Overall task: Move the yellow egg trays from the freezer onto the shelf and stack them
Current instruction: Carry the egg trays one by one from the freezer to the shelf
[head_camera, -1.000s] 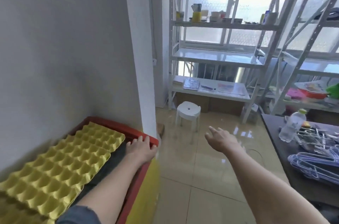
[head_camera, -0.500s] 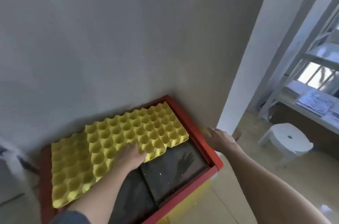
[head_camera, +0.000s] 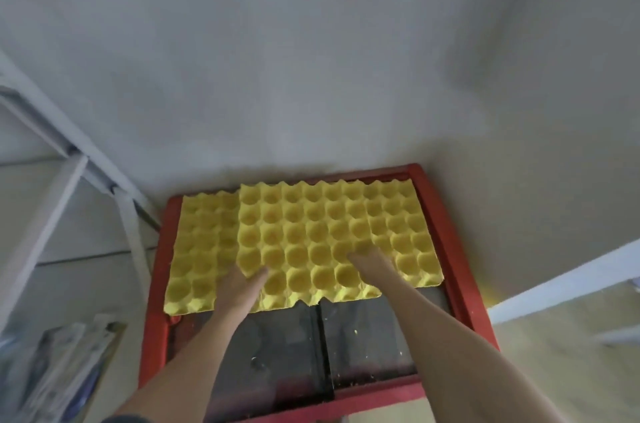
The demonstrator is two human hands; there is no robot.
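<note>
Yellow egg trays (head_camera: 311,232) lie overlapping on the far half of a red-rimmed freezer (head_camera: 450,249), against the grey wall. One tray at the left (head_camera: 194,249) sits lower, and a middle one lies over it. My left hand (head_camera: 239,287) is at the middle tray's front-left corner, thumb on top and fingers hidden beneath its edge. My right hand (head_camera: 372,265) rests on top of the trays further right. Its fingertips blur into the cups, so its grip is unclear. Dark glass sliding lids (head_camera: 277,353) show in front of the trays.
A white metal shelf frame (head_camera: 69,152) stands left of the freezer. Plastic-wrapped papers (head_camera: 62,363) lie at the lower left. A white wall corner (head_camera: 554,287) and tan floor (head_camera: 571,370) are at the right.
My view swung left from the room to straight over the freezer. My right hand came from the freezer's right rim onto the trays. My left hand shifted to the middle tray's corner.
</note>
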